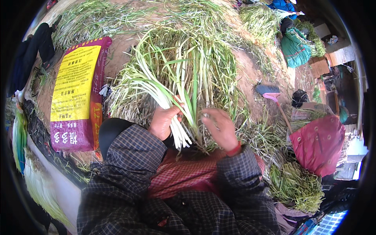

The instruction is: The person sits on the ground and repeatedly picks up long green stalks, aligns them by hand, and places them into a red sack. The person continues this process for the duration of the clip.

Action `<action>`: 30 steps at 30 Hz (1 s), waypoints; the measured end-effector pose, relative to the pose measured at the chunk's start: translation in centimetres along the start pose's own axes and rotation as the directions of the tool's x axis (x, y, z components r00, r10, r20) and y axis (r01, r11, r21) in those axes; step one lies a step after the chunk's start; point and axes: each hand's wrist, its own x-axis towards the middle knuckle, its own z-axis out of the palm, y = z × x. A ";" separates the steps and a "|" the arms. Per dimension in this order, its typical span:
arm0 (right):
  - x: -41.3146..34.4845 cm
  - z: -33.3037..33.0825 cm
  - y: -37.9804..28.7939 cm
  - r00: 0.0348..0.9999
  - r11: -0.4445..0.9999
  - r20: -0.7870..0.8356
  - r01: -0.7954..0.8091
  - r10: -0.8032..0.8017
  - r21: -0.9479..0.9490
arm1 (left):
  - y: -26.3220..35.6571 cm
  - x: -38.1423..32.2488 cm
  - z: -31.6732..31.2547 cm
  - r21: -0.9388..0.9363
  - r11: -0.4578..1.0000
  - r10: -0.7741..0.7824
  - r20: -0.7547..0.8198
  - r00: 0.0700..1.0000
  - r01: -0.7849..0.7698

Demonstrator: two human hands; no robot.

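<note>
My left hand (166, 120) is closed around a bunch of pale, cleaned green-stalked leafy shoots (155, 89), their white ends pointing down towards my lap. Beside the bunch, longer leafy stalks (191, 117) stand between my two hands, with brownish bases; whether my left fingers also hold them is unclear. Just right of these stalks is my right hand (218, 126), slightly blurred, its fingers spread and a red band at the wrist. I see nothing held in it. A large heap of untrimmed stalks (217, 64) lies before me, and a red checked cloth (185, 173) covers my lap.
A full purple and yellow printed sack (76, 88) lies at the left. Right are a broom (274, 95) with a pink head, a red cloth or bag (318, 144) and leaf piles (296, 185). A person in blue (282, 7) works at the top right; another person's legs (41, 44) show top left.
</note>
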 end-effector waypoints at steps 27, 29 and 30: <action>1.2 -1.0 2.7 0.998 0.977 -0.002 0.055 -0.056 -0.207 | -0.6 0.9 -0.9 -0.138 0.973 0.166 -0.125 0.978 -0.183; 1.8 1.3 -0.8 0.973 0.961 -0.013 0.224 -0.229 -0.165 | -0.8 0.9 -0.7 -0.157 0.981 0.097 -0.097 0.991 -0.111; 2.0 2.1 -1.2 0.944 0.928 0.013 0.327 -0.330 -0.178 | -0.8 0.9 -1.1 -0.141 0.985 0.090 -0.051 0.995 -0.096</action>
